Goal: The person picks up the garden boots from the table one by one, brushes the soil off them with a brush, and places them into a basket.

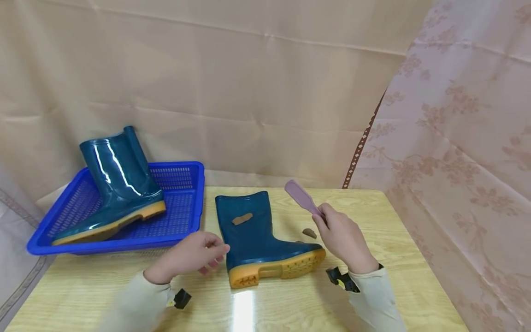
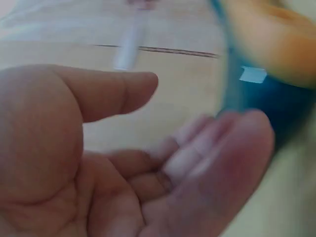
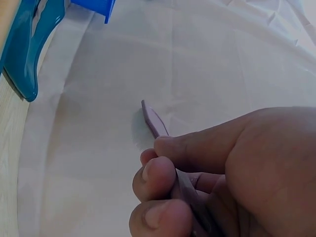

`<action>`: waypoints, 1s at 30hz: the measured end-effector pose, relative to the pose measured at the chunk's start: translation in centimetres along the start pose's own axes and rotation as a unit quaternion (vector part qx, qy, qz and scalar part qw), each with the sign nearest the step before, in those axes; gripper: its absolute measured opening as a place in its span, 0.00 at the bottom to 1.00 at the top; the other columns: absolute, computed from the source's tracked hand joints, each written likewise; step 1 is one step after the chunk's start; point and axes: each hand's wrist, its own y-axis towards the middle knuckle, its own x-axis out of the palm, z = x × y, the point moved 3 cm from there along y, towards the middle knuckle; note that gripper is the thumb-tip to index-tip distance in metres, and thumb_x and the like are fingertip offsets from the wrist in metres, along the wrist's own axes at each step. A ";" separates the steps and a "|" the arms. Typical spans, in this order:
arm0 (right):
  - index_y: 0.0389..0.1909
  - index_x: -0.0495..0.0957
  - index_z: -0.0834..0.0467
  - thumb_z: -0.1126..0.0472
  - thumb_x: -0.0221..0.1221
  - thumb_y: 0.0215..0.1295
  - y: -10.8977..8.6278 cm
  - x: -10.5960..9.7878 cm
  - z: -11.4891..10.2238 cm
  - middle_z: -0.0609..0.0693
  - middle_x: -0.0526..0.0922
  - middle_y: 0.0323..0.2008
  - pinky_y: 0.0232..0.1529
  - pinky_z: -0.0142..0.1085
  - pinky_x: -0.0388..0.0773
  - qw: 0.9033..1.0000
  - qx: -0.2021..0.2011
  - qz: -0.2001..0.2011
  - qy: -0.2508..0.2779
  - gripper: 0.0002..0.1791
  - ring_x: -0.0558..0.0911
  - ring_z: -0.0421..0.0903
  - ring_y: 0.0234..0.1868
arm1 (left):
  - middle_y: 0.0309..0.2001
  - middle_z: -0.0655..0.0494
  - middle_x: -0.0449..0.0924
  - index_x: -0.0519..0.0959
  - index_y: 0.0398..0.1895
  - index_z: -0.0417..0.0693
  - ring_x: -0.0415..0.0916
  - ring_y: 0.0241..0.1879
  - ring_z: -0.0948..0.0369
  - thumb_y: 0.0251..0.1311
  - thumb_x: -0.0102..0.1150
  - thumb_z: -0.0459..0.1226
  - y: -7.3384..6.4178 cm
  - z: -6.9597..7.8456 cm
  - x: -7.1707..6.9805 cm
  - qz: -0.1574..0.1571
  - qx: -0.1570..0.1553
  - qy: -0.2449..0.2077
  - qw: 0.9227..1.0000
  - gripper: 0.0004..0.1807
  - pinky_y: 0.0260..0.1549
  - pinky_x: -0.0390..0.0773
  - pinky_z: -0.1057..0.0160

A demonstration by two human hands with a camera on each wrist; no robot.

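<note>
A teal rubber boot with a yellow sole lies on its side on the table, its toe pointing right. On its shaft sits a brown, mud-like patch. My right hand grips the handle of a flat mauve spatula, whose blade points up and to the left above the table; the blade also shows in the right wrist view as a mauve spatula tip. Beside the boot's heel is my left hand, holding nothing, fingers loosely bent. The left palm faces its wrist camera.
A blue plastic basket stands at the table's left, with a second teal boot in it. A small brown lump lies on the wooden table behind the boot's toe. Beige cloth hangs behind.
</note>
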 end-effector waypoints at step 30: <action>0.42 0.76 0.58 0.59 0.56 0.78 -0.8 -0.7 -0.9 0.46 0.69 0.19 0.19 0.34 0.61 1.000 -0.015 -0.008 0.006 0.06 0.66 0.41 0.17 | 0.46 0.59 0.81 0.74 0.50 0.42 0.79 0.47 0.65 0.74 0.50 0.34 8.7 -4.6 3.4 0.026 -0.013 -0.519 0.855 0.08 0.51 0.80 0.68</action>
